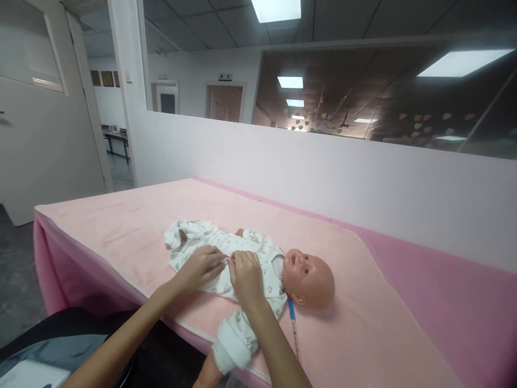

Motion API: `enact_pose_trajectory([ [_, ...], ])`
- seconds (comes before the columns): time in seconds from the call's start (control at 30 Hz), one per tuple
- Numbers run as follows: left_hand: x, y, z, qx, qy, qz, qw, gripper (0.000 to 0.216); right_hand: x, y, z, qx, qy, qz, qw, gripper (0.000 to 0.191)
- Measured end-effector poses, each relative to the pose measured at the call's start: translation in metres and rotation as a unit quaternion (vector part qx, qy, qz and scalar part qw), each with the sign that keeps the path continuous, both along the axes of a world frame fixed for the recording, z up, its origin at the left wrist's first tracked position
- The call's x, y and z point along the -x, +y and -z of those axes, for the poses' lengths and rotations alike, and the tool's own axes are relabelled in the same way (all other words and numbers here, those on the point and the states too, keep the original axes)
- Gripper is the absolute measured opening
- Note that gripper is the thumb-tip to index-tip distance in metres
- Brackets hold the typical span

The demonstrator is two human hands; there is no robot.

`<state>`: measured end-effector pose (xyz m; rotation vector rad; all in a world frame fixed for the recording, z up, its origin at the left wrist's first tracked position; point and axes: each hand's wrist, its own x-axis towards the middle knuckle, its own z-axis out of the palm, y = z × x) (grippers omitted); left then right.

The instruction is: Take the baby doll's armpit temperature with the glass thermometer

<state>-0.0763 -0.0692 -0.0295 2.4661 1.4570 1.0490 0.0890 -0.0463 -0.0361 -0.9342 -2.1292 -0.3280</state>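
Table: a long table [100,215] under a pale pink cloth, with a deeper pink cover showing at the right end and down the front edge.
Partition: a low white wall [323,167] runs just behind the table, topped by a glass pane [383,97] (it mirrors the ceiling lights and some heart-shaped stickers).
Ceiling: grey tiles with bright rectangular light panels [277,9].
Pillar: a white column [127,81] stands at the partition's left end.
Left side: a white door or panel [40,134] beside a dark grey floor [16,269].
Far room: doorways [224,102], framed pictures on a white wall, and a dark table [117,137] in the distance.
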Motion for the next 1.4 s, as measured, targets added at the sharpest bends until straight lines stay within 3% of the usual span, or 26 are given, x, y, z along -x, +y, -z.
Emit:
enact_pose_trajectory([
  [0.33,0.006,0.002,-0.001,0.039,-0.040,0.022,0.998,0.029,0.001,0.000,0.000,-0.006,0.014,0.017,1.000,0.014],
  [0.67,0.004,0.006,0.008,0.014,-0.015,0.009,1.000,0.027,0.001,-0.001,0.000,0.001,0.009,0.009,1.000,0.014],
  [1.4,0.012,0.009,-0.007,0.096,-0.096,0.049,0.989,0.014,-0.001,-0.003,0.000,0.024,0.010,0.002,1.000,0.011],
])
